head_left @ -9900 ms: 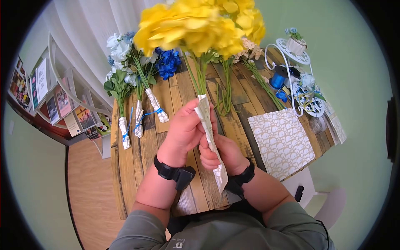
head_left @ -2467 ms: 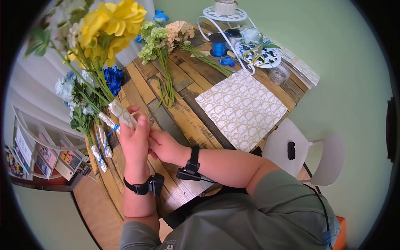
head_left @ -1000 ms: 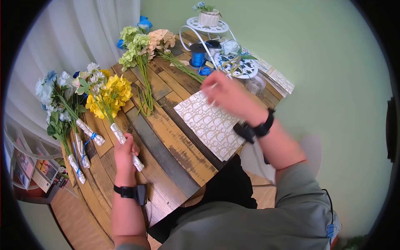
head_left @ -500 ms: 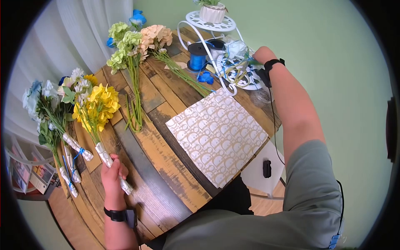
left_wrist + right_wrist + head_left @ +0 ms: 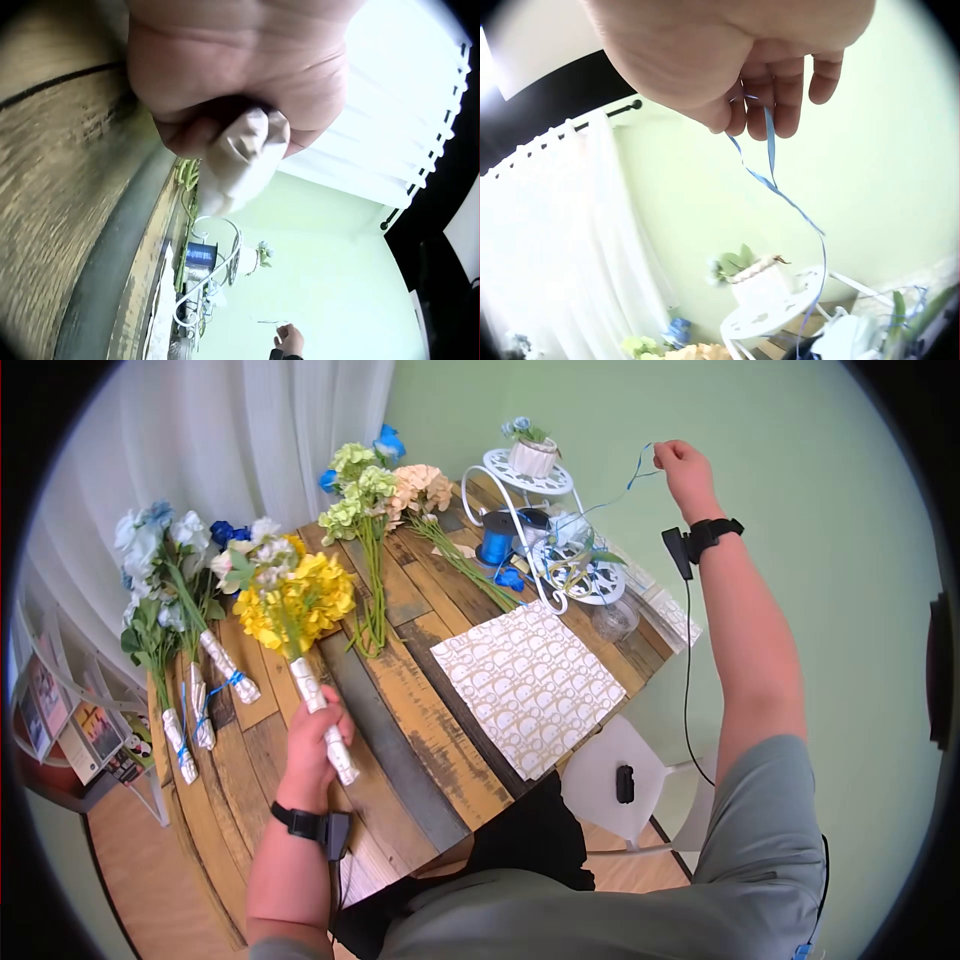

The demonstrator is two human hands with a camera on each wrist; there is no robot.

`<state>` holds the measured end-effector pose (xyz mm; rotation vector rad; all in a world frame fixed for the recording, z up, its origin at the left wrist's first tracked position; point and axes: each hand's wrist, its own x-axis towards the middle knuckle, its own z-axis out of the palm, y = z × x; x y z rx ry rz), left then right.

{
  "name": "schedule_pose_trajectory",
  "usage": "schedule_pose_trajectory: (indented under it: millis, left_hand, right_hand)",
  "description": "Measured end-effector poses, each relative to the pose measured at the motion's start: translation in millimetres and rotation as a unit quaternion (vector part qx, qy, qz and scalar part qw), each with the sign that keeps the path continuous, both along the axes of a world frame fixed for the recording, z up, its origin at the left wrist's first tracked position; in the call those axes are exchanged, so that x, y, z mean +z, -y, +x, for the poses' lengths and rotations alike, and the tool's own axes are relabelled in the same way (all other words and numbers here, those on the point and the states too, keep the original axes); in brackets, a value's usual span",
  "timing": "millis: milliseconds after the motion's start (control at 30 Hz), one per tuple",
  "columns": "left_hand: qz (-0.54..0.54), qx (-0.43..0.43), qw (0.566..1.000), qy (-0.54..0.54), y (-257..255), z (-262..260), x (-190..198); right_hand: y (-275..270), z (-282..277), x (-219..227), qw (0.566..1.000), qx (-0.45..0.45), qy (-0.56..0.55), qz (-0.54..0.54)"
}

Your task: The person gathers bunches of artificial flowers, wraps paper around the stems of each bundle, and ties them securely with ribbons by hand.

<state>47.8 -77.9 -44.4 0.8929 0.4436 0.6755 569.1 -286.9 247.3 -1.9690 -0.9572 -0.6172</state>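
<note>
My left hand [image 5: 315, 745] grips the white patterned paper wrap [image 5: 308, 682] round the stems of a yellow bouquet [image 5: 305, 600], which has some white and pink blooms. The crumpled lower end of that paper [image 5: 244, 161] sticks out of the fist in the left wrist view. High at the right, my right hand [image 5: 688, 472] pinches a thin blue ribbon [image 5: 780, 193] between thumb and fingers. From there the ribbon slopes down to a white wire stand [image 5: 530, 470], where a spool of blue ribbon [image 5: 496, 540] stands.
Three wrapped bouquets [image 5: 215, 670] tied with blue ribbon lie at the left. Green hydrangeas [image 5: 365, 490] and peach flowers [image 5: 420, 490] lie at the back. A square patterned paper sheet [image 5: 530, 685] covers the table's right front; a white chair [image 5: 615, 785] stands beside it.
Both hands were on the paper wrap at first. The bouquet was lowered to the left in my left hand; my right hand reached to the stand, then rose with blue ribbon.
</note>
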Motion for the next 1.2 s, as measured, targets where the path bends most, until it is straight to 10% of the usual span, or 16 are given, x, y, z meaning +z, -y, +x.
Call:
schedule_pose_trajectory:
  millis: [233, 500, 667, 733, 900, 967, 1200]
  left_hand:
    - [-0.061, -0.048, 0.995, 0.057, 6.2, -6.4, 12.9]
    - [-0.083, -0.128, 0.977, 0.146, 11.2, -9.0, 35.4]
    - [-0.076, -0.148, 0.977, 0.133, 10.3, -4.9, 29.1]
    - [-0.058, -0.151, 0.98, 0.116, 13.8, -3.8, 29.7]
    - [-0.052, -0.143, 0.985, 0.084, 20.6, -1.7, 26.6]
    - [-0.044, -0.125, 0.987, 0.09, 21.8, 2.5, 24.3]
    - [0.012, -0.095, 0.995, 0.016, 22.7, 7.3, 7.5]
  right_hand:
    - [11.1, -181.8, 33.2, 0.958, 0.199, -0.133, -0.155]
    - [-16.3, -347.3, -103.2, 0.691, 0.494, -0.107, -0.517]
    - [-54.0, -384.4, -186.2, 0.685, 0.508, -0.158, -0.499]
    - [-66.1, -388.6, -201.5, 0.673, 0.421, -0.347, -0.499]
    - [-73.9, -381.8, -209.9, 0.656, 0.439, -0.48, -0.383]
    - [-74.2, -370.2, -214.4, 0.552, 0.435, -0.641, -0.308]
    - [-64.7, -371.9, -223.2, 0.537, 0.406, -0.707, -0.214]
